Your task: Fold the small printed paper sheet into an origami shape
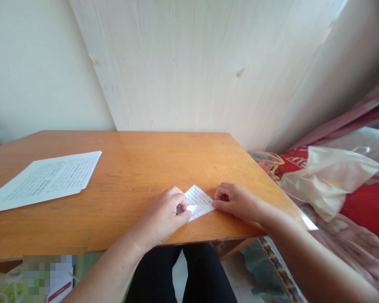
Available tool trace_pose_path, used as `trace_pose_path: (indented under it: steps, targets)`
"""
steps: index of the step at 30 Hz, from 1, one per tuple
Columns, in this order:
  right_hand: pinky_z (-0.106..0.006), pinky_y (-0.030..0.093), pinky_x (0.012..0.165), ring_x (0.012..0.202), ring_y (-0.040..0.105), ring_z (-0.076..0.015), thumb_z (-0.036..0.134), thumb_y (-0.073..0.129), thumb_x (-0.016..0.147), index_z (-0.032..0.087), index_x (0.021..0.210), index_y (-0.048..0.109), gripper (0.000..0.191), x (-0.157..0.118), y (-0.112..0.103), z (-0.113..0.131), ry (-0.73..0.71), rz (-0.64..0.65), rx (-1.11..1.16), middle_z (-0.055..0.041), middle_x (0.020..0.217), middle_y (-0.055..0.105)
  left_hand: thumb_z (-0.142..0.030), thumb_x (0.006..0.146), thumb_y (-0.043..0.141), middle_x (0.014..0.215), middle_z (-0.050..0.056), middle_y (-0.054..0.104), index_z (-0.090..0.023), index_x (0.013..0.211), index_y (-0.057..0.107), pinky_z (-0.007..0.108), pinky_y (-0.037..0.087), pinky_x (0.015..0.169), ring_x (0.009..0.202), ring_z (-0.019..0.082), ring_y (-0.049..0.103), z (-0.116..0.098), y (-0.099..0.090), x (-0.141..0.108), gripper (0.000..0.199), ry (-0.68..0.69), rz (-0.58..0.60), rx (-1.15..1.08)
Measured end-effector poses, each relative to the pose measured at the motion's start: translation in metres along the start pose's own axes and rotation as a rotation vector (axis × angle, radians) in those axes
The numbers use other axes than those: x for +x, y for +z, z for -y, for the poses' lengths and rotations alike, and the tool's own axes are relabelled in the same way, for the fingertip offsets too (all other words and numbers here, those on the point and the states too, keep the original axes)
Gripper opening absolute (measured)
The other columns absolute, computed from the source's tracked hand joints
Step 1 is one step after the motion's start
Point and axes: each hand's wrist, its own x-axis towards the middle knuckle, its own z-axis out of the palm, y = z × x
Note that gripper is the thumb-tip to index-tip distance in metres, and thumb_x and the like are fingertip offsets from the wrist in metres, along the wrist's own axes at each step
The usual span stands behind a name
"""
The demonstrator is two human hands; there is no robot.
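A small folded sheet of paper [198, 197] with printed characters lies near the table's front edge, between my two hands. Its lower part is a plain white folded flap, and a corner points away from me. My left hand [169, 212] pinches the paper's left side, thumb on the flap and fingers curled. At the right corner, my right hand [233, 200] has thumb and forefinger closed on the paper, the other fingers curled in. The parts of the paper under my fingertips are hidden.
A stack of printed sheets [50, 179] lies on the left of the wooden table [139, 155]. Beyond the right edge are a pale plastic bag [325, 176], red bags [371, 206] and a brownish-pink cloth [350, 246]. A pale panel [183, 67] stands behind the table.
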Motion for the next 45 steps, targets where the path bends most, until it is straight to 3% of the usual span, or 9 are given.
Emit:
trace_pose_path:
  steps: [9, 15, 20, 33, 40, 45]
  targets:
    - [-0.027, 0.035, 0.057, 0.065, 0.053, -0.0135, 0.032, 0.066, 0.084, 0.020, 0.078, 0.063, 0.014, 0.002, 0.003, -0.004, -0.002, -0.002, 0.005, 0.0000, 0.076, 0.062, -0.023, 0.081, 0.059, 0.090, 0.001, 0.060, -0.021, 0.081, 0.057, 0.029, 0.043, 0.071, 0.081, 0.018, 0.056, 0.001, 0.000, -0.001, 0.003, -0.025, -0.018, 0.052]
    - [-0.028, 0.033, 0.057, 0.064, 0.052, -0.0145, 0.031, 0.068, 0.081, 0.021, 0.075, 0.061, 0.014, 0.002, 0.002, -0.002, 0.015, -0.009, 0.032, -0.0004, 0.074, 0.061, -0.022, 0.078, 0.063, 0.103, 0.003, 0.064, -0.023, 0.099, 0.060, 0.034, 0.045, 0.083, 0.096, 0.022, 0.060, 0.001, 0.001, -0.003, 0.021, -0.010, -0.041, 0.030]
    - [-0.028, 0.033, 0.057, 0.064, 0.052, -0.0145, 0.029, 0.068, 0.081, 0.021, 0.077, 0.062, 0.011, 0.001, 0.002, -0.001, 0.014, -0.014, 0.046, -0.0001, 0.074, 0.061, -0.020, 0.083, 0.061, 0.107, 0.004, 0.064, -0.026, 0.107, 0.062, 0.036, 0.046, 0.088, 0.099, 0.023, 0.060, 0.000, 0.000, -0.005, 0.025, 0.040, -0.023, 0.060]
    - [-0.028, 0.033, 0.057, 0.064, 0.051, -0.0142, 0.029, 0.067, 0.082, 0.021, 0.078, 0.062, 0.011, -0.001, 0.002, 0.000, 0.004, -0.019, 0.049, 0.0005, 0.073, 0.060, -0.020, 0.088, 0.058, 0.109, 0.005, 0.064, -0.025, 0.104, 0.066, 0.038, 0.046, 0.092, 0.105, 0.024, 0.058, -0.002, -0.001, -0.008, 0.019, 0.090, 0.002, 0.063]
    - [-0.027, 0.038, 0.059, 0.066, 0.052, -0.0145, 0.035, 0.056, 0.091, 0.020, 0.081, 0.062, 0.019, -0.006, -0.002, 0.001, 0.010, -0.007, 0.216, -0.0004, 0.077, 0.060, -0.040, 0.096, 0.053, 0.108, 0.006, 0.066, -0.023, 0.106, 0.064, 0.039, 0.045, 0.092, 0.105, 0.024, 0.059, -0.003, -0.001, -0.009, 0.023, 0.049, -0.036, 0.033]
    - [-0.028, 0.039, 0.060, 0.068, 0.053, -0.0151, 0.041, 0.050, 0.095, 0.020, 0.082, 0.062, 0.028, -0.006, 0.000, 0.000, 0.032, -0.028, 0.264, -0.0005, 0.078, 0.060, -0.058, 0.076, 0.075, 0.108, 0.005, 0.064, -0.025, 0.105, 0.067, 0.039, 0.045, 0.089, 0.102, 0.027, 0.058, -0.008, -0.003, -0.011, 0.045, 0.076, -0.002, 0.086]
